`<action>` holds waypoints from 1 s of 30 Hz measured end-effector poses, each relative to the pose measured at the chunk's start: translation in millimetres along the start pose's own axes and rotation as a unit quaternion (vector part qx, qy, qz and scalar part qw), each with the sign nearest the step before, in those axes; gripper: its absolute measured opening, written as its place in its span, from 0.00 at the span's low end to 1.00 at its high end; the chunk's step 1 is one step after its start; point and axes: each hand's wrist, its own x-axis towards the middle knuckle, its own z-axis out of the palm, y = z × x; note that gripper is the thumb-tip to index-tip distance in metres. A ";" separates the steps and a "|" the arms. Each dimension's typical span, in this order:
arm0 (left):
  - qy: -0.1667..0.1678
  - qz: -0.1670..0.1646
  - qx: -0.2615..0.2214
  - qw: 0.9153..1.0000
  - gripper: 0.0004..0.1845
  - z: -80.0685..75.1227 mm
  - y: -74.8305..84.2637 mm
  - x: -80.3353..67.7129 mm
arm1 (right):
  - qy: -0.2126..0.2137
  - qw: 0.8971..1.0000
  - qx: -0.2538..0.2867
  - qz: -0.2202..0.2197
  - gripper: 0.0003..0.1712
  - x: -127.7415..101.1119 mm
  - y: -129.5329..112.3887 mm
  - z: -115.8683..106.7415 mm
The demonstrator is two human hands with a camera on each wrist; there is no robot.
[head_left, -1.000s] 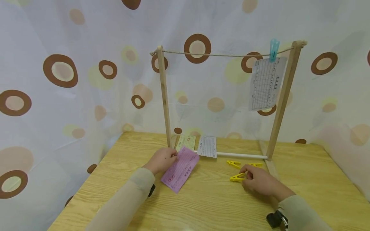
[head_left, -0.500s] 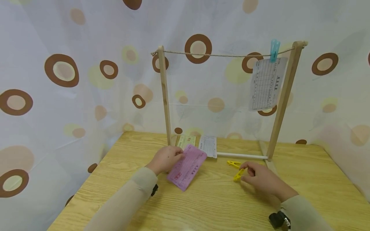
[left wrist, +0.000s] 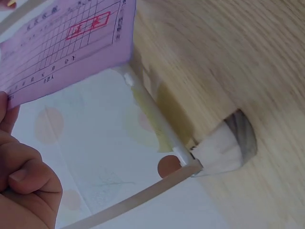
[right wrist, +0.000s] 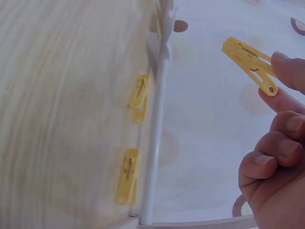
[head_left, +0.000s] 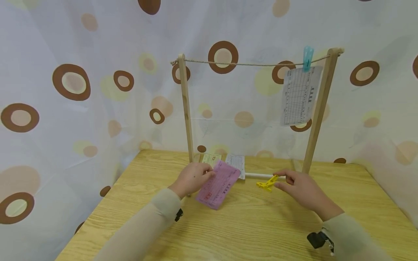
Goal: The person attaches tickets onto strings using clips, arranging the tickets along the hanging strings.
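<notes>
My left hand point(head_left: 193, 178) pinches a purple printed paper slip point(head_left: 221, 184) by its upper left edge, tilted above the table. The slip's red stamp shows in the left wrist view. My right hand point(head_left: 305, 190) pinches a yellow clothespin point(right wrist: 242, 55) by its handle ends between thumb and index finger, with the other fingers curled. Two more yellow clothespins, one nearer the white bar's middle point(right wrist: 138, 93) and one near its end point(right wrist: 127, 176), lie on the table. A blue clothespin point(head_left: 308, 59) fixes a white printed sheet point(head_left: 299, 99) to the rope point(head_left: 248, 64).
The rope runs between a left wooden post point(head_left: 186, 112) and a right wooden post point(head_left: 320, 112), joined low down by a white bar point(head_left: 256, 175). A pale yellow slip point(head_left: 212, 158) and a white slip point(head_left: 237, 164) lie behind the purple one. A patterned curtain point(head_left: 261, 32) stands behind.
The right hand has lifted the yellow clothespin off the table and moved slightly up. The left hand has carried the purple slip a little up and to the right.
</notes>
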 end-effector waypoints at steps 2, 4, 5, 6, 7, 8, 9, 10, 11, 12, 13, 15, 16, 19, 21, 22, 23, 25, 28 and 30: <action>0.001 0.007 0.000 1.000 0.10 -1.6 3.7 -0.3 | -0.002 1.000 0.005 -0.002 0.28 1.0 -3.9 -5.1; 0.002 0.016 -0.005 1.000 0.10 -4.0 7.3 -0.2 | 0.002 1.000 -0.003 -0.014 0.28 2.0 -7.4 -10.2; 0.004 0.021 -0.006 1.000 0.10 -4.9 8.5 0.2 | 0.003 1.000 -0.009 -0.019 0.28 2.7 -9.1 -12.7; 0.006 0.027 -0.008 1.000 0.10 -6.0 9.9 0.5 | 0.006 1.000 -0.016 -0.024 0.28 3.7 -10.8 -15.5; 0.009 0.033 -0.009 0.999 0.10 -7.3 11.3 1.3 | 0.009 0.999 -0.025 -0.029 0.28 4.4 -12.6 -18.1; 0.011 0.038 -0.010 0.999 0.10 -8.6 12.8 2.1 | 0.012 0.999 -0.031 -0.033 0.28 5.2 -14.4 -21.0; 0.014 0.044 -0.010 0.999 0.10 -9.9 14.2 3.0 | 0.015 0.998 -0.038 -0.040 0.27 6.0 -16.2 -23.9; 0.016 0.048 -0.010 0.999 0.10 -11.1 15.4 3.8 | 0.018 0.998 -0.045 -0.045 0.27 6.7 -18.0 -26.9; 0.019 0.052 -0.009 0.998 0.10 -12.2 16.6 4.6 | 0.021 0.997 -0.050 -0.050 0.27 7.3 -19.9 -29.9; 0.021 0.055 -0.008 0.998 0.10 -13.6 18.2 5.3 | 0.024 0.997 -0.054 -0.055 0.27 7.9 -21.9 -32.9; 0.024 0.057 -0.006 0.998 0.10 -14.7 19.6 6.0 | 0.027 0.996 -0.059 -0.061 0.26 8.4 -24.1 -36.1; 0.026 0.059 -0.011 0.998 0.10 -16.8 22.4 6.9 | 0.035 0.994 -0.068 -0.072 0.26 9.5 -28.4 -42.3; 0.026 0.057 -0.014 0.998 0.10 -18.0 23.6 7.2 | 0.038 0.994 -0.073 -0.076 0.25 10.4 -30.6 -45.1; 0.028 0.051 -0.030 0.998 0.10 -21.8 28.0 8.6 | 0.051 0.991 -0.088 -0.090 0.24 12.9 -37.2 -53.1; 0.037 0.050 -0.045 0.997 0.10 -25.1 31.3 10.4 | 0.058 0.989 -0.097 -0.097 0.24 14.6 -41.8 -58.2; 0.043 0.053 -0.052 0.996 0.10 -26.7 32.6 11.6 | 0.060 0.988 -0.102 -0.101 0.23 15.4 -43.9 -60.8; 0.051 0.057 -0.055 0.996 0.10 -28.6 34.3 12.8 | 0.064 0.986 -0.108 -0.107 0.23 16.3 -46.3 -63.6; 0.064 0.066 -0.063 0.994 0.10 -32.3 37.3 15.4 | 0.071 0.983 -0.122 -0.116 0.23 17.6 -51.5 -69.4; 0.077 0.080 -0.068 0.991 0.11 -37.5 41.2 18.9 | 0.080 0.978 -0.142 -0.129 0.23 19.8 -59.2 -78.9; 0.081 0.084 -0.069 0.991 0.11 -40.5 44.1 20.4 | 0.088 0.975 -0.151 -0.135 0.23 21.3 -63.9 -84.7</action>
